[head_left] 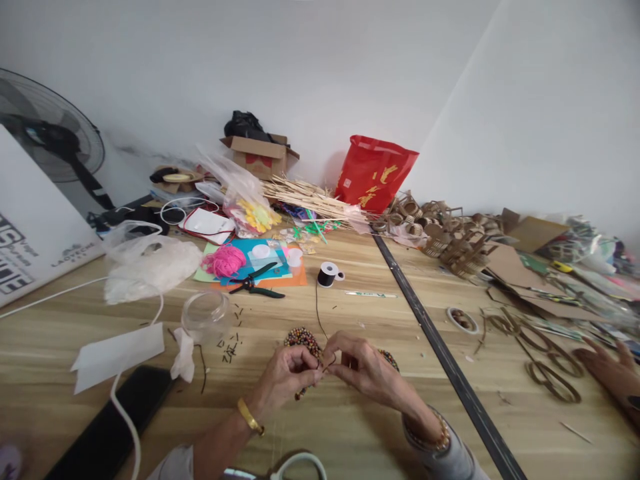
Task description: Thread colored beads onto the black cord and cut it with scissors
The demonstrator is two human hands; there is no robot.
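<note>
My left hand (291, 370) and my right hand (361, 363) meet above the table, fingertips pinched together on a thin dark cord (317, 310). That cord runs up to a black-wound spool (327, 274) standing beyond my hands. Strings of small multicoloured beads (301, 338) lie behind and partly under my left hand, with a short end hanging below it. More beads (389, 360) show just past my right hand, which hides part of them. The exact crossing of the cord between my fingertips is too small to make out.
Green-handled pliers (257, 285) and pink yarn (225, 260) lie on coloured paper. Short dark cord pieces (230, 350) and a clear round container (205, 315) are at left. A black strip (425, 320) crosses the table. At far right rests another person's hand (607, 363).
</note>
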